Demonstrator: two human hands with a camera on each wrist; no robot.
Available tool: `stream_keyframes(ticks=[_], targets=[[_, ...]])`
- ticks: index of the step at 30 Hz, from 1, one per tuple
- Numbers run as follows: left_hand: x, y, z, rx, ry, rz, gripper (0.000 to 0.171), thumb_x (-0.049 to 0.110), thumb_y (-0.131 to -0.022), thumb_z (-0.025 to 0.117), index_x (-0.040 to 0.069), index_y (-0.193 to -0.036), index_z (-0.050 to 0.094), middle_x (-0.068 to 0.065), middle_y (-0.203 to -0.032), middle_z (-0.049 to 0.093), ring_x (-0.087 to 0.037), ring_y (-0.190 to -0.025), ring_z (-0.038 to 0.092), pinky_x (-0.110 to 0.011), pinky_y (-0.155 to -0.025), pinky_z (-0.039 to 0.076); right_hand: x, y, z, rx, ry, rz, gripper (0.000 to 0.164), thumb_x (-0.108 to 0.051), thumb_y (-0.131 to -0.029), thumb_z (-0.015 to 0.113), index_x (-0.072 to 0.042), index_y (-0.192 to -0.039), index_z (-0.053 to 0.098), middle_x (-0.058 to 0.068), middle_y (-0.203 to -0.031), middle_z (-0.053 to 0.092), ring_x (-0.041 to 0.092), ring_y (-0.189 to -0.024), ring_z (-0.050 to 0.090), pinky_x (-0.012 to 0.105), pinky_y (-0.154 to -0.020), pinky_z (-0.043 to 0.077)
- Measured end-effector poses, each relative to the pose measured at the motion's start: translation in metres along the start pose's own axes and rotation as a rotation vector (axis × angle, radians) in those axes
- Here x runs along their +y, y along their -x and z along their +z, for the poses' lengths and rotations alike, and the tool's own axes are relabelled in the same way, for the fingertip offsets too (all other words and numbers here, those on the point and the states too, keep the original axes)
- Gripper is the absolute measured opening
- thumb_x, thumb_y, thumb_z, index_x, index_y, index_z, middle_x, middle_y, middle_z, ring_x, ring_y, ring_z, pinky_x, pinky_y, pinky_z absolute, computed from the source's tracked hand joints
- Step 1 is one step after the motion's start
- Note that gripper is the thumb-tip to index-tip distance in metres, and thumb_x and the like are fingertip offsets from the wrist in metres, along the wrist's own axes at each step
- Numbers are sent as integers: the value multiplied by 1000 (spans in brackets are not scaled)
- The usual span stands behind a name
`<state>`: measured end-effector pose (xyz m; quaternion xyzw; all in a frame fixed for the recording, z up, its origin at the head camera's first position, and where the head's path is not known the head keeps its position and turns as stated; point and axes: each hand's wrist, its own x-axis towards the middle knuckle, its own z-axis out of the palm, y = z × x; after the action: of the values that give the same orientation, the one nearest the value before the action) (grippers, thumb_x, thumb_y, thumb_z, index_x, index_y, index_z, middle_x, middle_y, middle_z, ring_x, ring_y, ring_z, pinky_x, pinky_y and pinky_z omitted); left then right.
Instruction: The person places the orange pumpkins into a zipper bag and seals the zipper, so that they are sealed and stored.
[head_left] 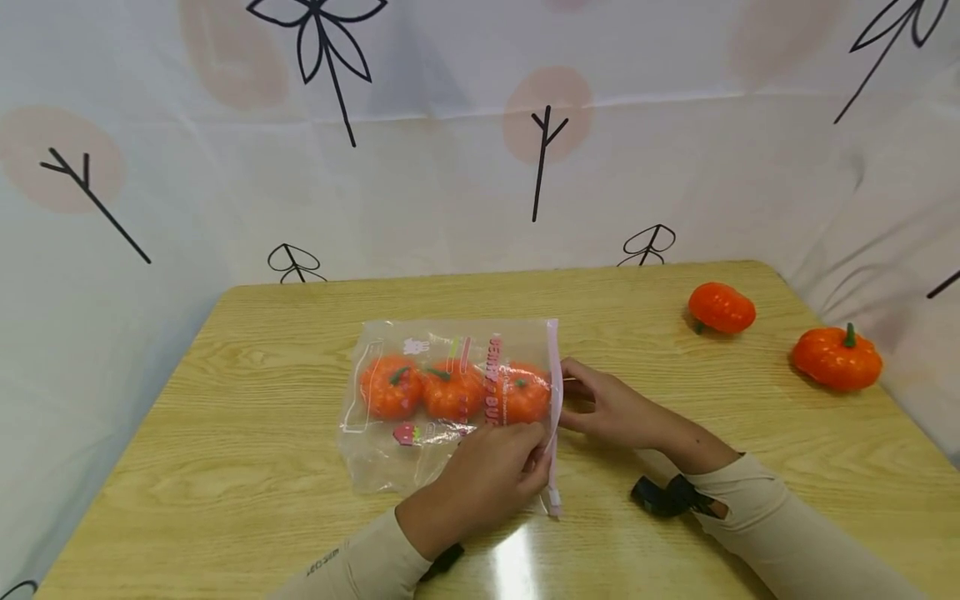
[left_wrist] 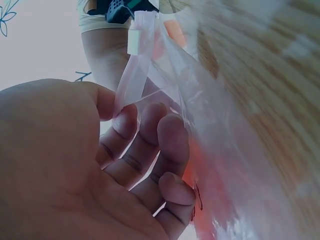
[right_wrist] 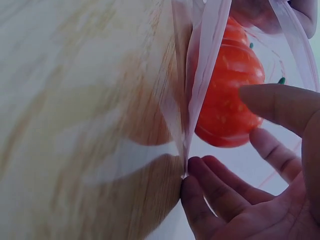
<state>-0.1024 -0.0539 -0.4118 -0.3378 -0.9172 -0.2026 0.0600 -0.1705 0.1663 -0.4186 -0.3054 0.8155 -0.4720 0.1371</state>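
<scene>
A clear zip bag (head_left: 442, 462) with a pink zip strip (head_left: 555, 375) lies on the table, its mouth facing right. Three small orange toy pumpkins (head_left: 392, 387) sit in a row inside it. My left hand (head_left: 491, 467) pinches the strip between thumb and index finger near the white slider (left_wrist: 134, 42), its other fingers against the film. At the mouth, my right hand (head_left: 618, 408) has its fingers spread loosely. The right wrist view shows its thumb and a finger beside the nearest pumpkin (right_wrist: 230, 95) and other fingertips at the strip's end, the lips parted.
Two more toy pumpkins stand on the wooden table (head_left: 225, 400): one tipped over (head_left: 722, 307) toward the back right, the other upright (head_left: 837, 358) near the right edge. Behind the table hangs a pale cloth (head_left: 450, 183) with line drawings.
</scene>
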Motion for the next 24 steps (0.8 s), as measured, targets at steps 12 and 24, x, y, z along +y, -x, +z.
stream_keyframes(ticks=[12,24], targets=[[-1,0,1,43,1,-13,19,25,-94,61,22,-78,51,14,-63,40,-1,-55,36,-19,-54,27,-1,0,1,-35,-18,29,70,-18,-95,68,-7,-154,32,16,-155,42,39,-139,46,55,-108,41],[-1,-1,3,83,-19,-5,19,24,-92,63,22,-77,52,15,-61,40,0,-54,36,-19,-57,28,0,1,0,-48,-2,-6,62,-20,-96,66,-11,-151,38,13,-153,45,36,-138,48,55,-109,41]])
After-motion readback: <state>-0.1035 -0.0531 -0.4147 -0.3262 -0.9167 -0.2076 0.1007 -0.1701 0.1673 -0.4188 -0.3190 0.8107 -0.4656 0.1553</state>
